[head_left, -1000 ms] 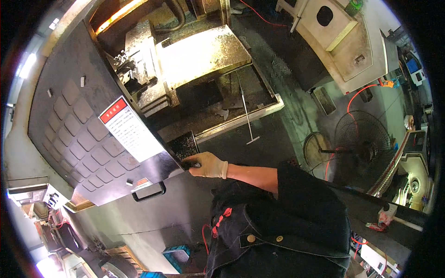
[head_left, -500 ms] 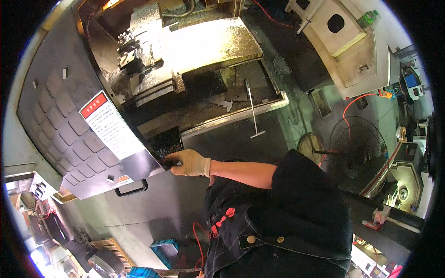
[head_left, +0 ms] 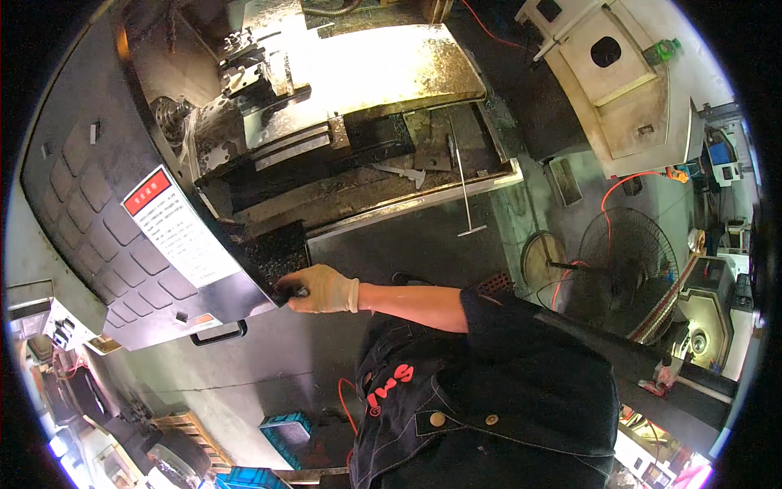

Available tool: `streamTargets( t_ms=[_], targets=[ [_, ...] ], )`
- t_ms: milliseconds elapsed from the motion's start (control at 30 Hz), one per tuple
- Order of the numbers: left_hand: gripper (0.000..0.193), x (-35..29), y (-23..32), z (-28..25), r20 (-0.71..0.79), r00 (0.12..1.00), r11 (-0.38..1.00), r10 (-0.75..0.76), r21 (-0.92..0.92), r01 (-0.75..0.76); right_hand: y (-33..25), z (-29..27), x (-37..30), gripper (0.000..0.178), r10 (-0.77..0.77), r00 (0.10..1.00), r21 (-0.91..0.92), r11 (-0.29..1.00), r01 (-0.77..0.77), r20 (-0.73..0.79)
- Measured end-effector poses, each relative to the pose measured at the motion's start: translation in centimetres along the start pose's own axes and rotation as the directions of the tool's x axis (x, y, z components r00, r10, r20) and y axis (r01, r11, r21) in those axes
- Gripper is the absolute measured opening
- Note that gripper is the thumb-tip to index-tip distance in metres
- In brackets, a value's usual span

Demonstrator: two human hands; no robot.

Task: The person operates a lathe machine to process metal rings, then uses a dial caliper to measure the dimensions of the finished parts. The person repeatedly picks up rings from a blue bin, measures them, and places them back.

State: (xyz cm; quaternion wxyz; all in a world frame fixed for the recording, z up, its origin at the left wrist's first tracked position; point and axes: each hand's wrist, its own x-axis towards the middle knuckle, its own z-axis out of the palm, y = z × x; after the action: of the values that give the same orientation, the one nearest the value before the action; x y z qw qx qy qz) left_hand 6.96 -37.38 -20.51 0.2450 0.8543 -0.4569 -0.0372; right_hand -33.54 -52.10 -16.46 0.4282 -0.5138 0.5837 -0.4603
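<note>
My right hand [head_left: 324, 290], in a pale work glove, reaches across to the left with its fingers closed round the lower right edge of a dark machine door [head_left: 155, 289]. The fingertips are partly hidden behind that edge. The door has a red-and-white notice sheet [head_left: 183, 228] on it and a black handle [head_left: 220, 332] below. Behind it the lit machine interior shows a round chuck [head_left: 169, 118], a bright metal cover [head_left: 399, 69] and a tray of dark chips [head_left: 281, 253]. My left hand is out of view.
A thin T-ended rod [head_left: 466, 187] leans over the machine's front ledge. What looks like a caliper [head_left: 401, 173] lies inside. A floor fan [head_left: 623, 261] stands to the right, near another pale machine [head_left: 611, 90]. Blue crates [head_left: 285, 440] sit at the bottom left.
The door and my right hand on it have shifted slightly left. The chuck inside the machine now shows. The whole view has also moved a little.
</note>
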Motion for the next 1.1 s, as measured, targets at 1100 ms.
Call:
streamTargets(
  t_ms=[1100],
  targets=[
    [0.044,-2.0,-2.0,-0.3,-0.051,0.998,0.999,-0.034,-0.03,0.032,13.9,-9.9,-10.3,0.027,0.608,0.792,0.732,0.513,-0.449,0.059]
  ],
)
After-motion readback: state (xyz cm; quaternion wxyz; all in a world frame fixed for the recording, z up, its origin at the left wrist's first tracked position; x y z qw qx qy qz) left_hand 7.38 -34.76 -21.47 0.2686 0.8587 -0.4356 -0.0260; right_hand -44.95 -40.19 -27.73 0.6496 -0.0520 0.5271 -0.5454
